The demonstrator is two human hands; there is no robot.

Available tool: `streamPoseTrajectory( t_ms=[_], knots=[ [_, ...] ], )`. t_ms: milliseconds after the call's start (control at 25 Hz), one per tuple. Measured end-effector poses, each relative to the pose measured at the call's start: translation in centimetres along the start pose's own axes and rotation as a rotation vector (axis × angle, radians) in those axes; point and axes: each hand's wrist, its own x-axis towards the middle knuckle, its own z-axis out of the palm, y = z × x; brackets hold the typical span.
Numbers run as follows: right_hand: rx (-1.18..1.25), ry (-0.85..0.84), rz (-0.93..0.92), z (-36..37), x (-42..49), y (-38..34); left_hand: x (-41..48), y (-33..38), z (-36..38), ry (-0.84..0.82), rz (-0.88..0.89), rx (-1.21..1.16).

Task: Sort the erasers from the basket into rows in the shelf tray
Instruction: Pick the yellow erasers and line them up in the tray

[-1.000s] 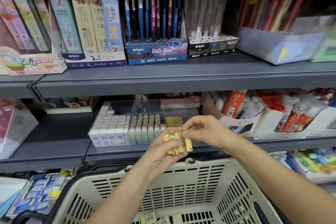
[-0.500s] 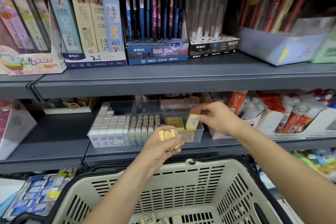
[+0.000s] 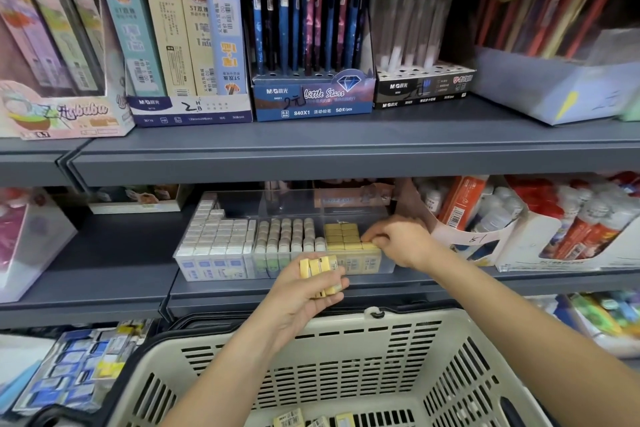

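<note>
The left hand is curled around a small bundle of yellow erasers and holds it just in front of the shelf tray, above the basket. The right hand reaches into the right compartment of the tray with bent fingertips on the front of the yellow rows, but I cannot tell if they pinch one eraser or only press on it. The clear tray stands on the grey shelf with white erasers in rows at its left, and some loose erasers lie in the basket bottom.
</note>
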Motion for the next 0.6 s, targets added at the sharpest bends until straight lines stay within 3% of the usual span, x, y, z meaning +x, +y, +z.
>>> streamPoseTrajectory(
  t_ms=[80, 160, 240, 320, 440, 600],
  knots=[
    [0.003, 0.100, -0.037, 0.0, -0.7, -0.5, -0.1, 0.0, 0.0, -0.029, -0.026, -0.011],
    [0.165, 0.199, -0.117, -0.2, -1.7, -1.4, -0.1, 0.1, 0.0, -0.047, -0.042, -0.028],
    [0.403, 0.139, -0.225, -0.4, -3.0, -2.5, -0.1, 0.1, -0.1, -0.071, -0.042, -0.050],
    [0.419, 0.037, -0.288, -0.4, -3.9, -3.3, -0.3, 0.1, 0.1, -0.105, -0.039, -0.036],
    [0.418, 0.022, -0.257, -0.9, -4.4, -3.1, -0.4, -0.1, 0.6, -0.110, -0.028, -0.015],
    [0.559, 0.124, -0.102, -3.3, -3.8, -1.2, -0.1, 0.1, 0.7, 0.037, -0.040, -0.047]
  ],
)
